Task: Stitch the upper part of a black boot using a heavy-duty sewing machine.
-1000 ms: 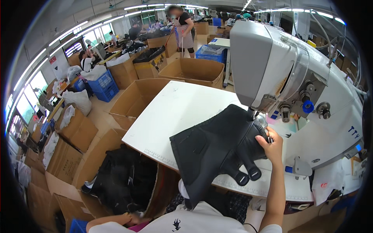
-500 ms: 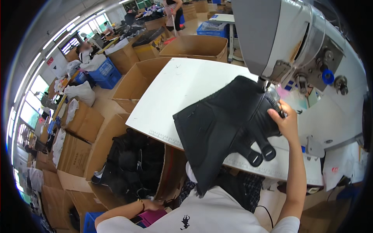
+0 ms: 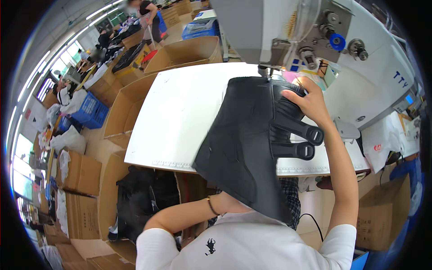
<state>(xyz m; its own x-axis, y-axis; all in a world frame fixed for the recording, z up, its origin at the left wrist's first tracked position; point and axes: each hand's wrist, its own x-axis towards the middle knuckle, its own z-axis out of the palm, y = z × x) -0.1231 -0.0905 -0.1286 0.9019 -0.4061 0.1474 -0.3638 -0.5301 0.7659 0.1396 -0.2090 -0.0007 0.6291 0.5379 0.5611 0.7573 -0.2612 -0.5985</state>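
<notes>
Where a white bench (image 3: 171,117) carries a sewing machine (image 3: 378,67) on its right part, a black piece (image 3: 243,130) of sewn material lies from under the machine's head to past the bench's near edge, its two slotted straps (image 3: 310,135) pointing right; the right hand (image 3: 308,99) grips the ribbed end of the piece above the bench, thumb on top, the other fingers partly hidden; the left hand (image 3: 234,204) is mostly covered by the overhanging part of the piece at the bench's near edge, so I cannot tell whether it is grasping; just beside the bench's near left corner, an open carton (image 3: 108,193) holds a dark heap (image 3: 144,189), its separate items hard to make out; along the bench's left edge stands another carton (image 3: 128,108), its inside partly hidden by the bench; beyond the bench's far edge are a wide open carton (image 3: 189,54) and a blue crate (image 3: 200,33) with clear plastic in it; well left of the bench, blue crates (image 3: 92,112) bear pale bagging; the needle's tip, above the bench, is too small to make out, and the machine's top is cut off.
</notes>
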